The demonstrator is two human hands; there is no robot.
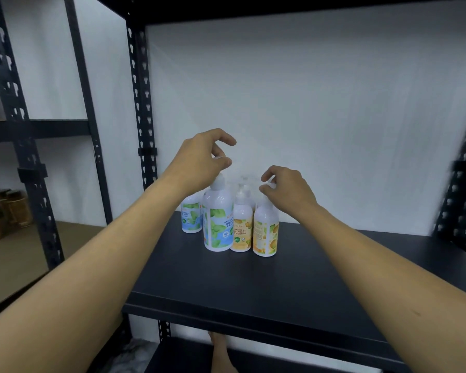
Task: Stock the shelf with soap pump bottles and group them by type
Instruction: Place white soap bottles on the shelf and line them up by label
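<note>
Black shelf [320,270]: left hand [199,160] pinches blue-label bottle [218,222] pump; right hand [285,192] pinches yellow-label bottle [265,232] pump beneath it.

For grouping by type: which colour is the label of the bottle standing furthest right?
The furthest-right bottle has an orange-yellow label with green leaves, seen in the head view.

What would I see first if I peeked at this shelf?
Two bare arms reaching in: the left hand and right hand pinch white pump tops. Below them, blue-and-green labelled white soap bottles stand beside yellow-orange labelled white soap bottles, clustered mid-back on the black metal shelf.
</note>
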